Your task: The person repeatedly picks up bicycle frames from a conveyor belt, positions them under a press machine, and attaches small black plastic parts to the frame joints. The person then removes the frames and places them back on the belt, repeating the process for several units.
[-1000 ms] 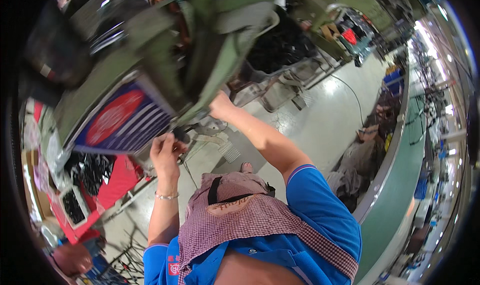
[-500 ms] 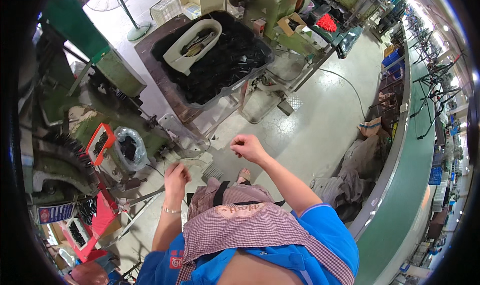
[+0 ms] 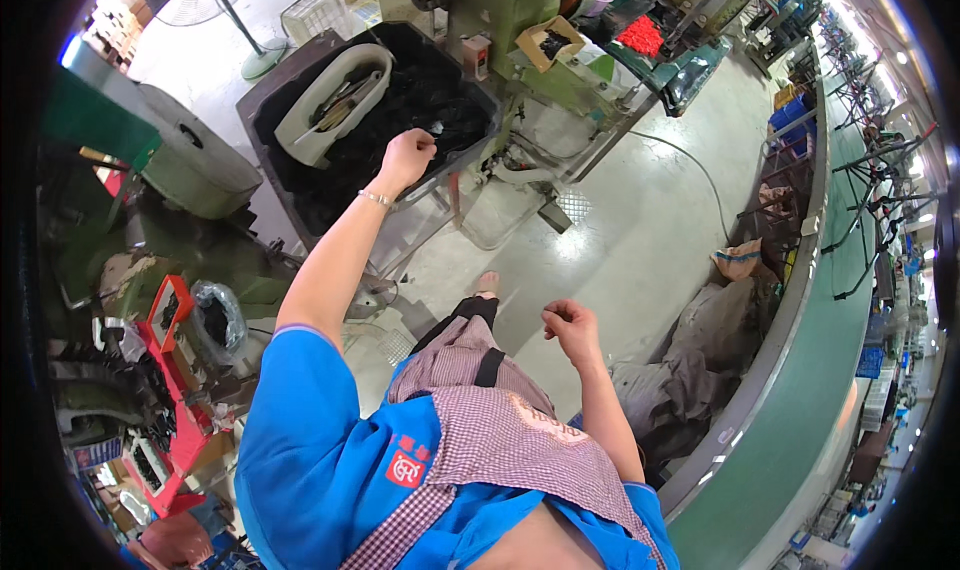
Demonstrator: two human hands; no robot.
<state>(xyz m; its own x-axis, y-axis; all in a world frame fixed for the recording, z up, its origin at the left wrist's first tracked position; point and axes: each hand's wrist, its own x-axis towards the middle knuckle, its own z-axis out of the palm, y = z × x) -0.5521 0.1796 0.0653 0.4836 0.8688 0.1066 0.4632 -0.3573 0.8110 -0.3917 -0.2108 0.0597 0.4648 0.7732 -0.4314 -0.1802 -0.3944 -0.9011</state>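
Observation:
My left hand (image 3: 408, 160) is stretched forward over the near right part of a black bin (image 3: 494, 120). Its fingers are curled together, and whatever they may hold is too small to tell. Beneath it lies a heap of dark pieces (image 3: 425, 95). A cream scoop-shaped tray (image 3: 300, 135) with several thin tools inside rests on the heap, left of that hand. My right hand (image 3: 573, 332) is raised in front of my apron (image 3: 500, 430), thumb and forefinger pressed together. Anything in that pinch cannot be made out.
A green machine (image 3: 520, 15) stands behind the bin, with a small open carton (image 3: 550, 42) and red pieces (image 3: 640, 37). To the right runs a long green conveyor (image 3: 790, 430), grey sacks (image 3: 715, 320) beside it. Machinery and a red-rimmed box (image 3: 168, 310) are at left.
My left hand has moved forward from near my waist to above the bin. My right hand has shifted right and a little nearer. My body has turned and stepped toward the bin.

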